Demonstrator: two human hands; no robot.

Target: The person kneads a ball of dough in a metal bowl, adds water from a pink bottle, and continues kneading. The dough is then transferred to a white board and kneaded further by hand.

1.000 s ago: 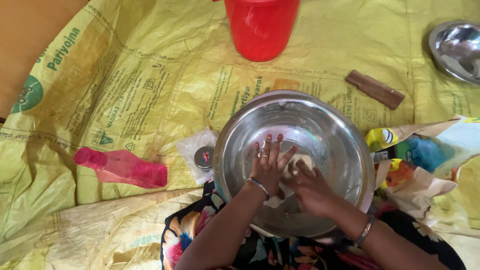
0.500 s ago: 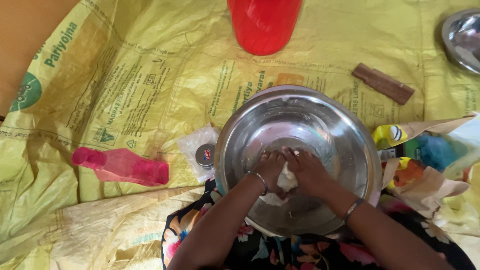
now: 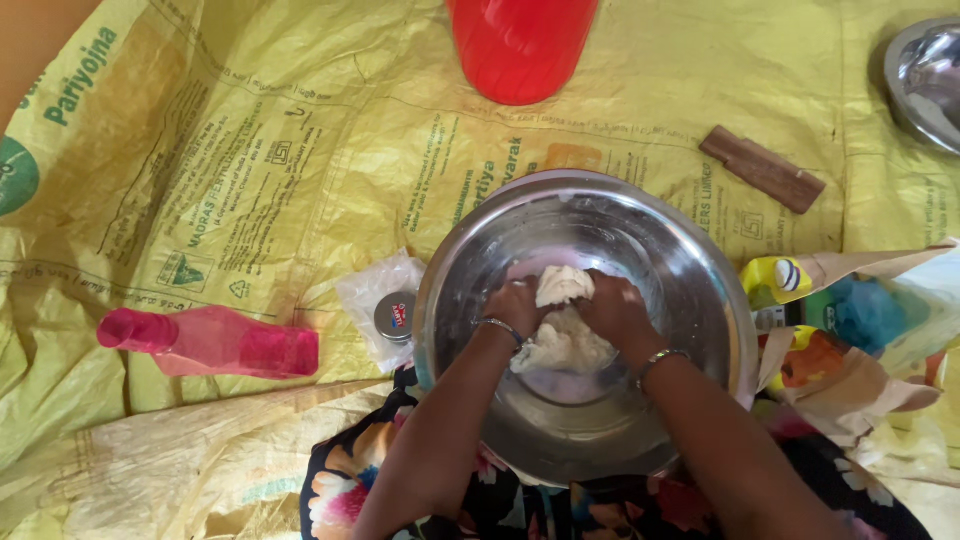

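A lump of pale white dough (image 3: pixel 563 325) lies at the bottom of a large round steel bowl (image 3: pixel 700 290). The left hand (image 3: pixel 515 305) and the right hand (image 3: pixel 615 308) press into the dough from either side, fingers curled and closed on it. Just left of the bowl lies a small clear plastic packet with a round metal lid (image 3: pixel 388 310), and farther left a pink plastic bottle (image 3: pixel 215 343) on its side. Above the bowl stands a red plastic jug (image 3: pixel 520 45); up and to the right of the bowl, a brown wooden block (image 3: pixel 762 168). All rest on a yellow printed woven sheet (image 3: pixel 250 150).
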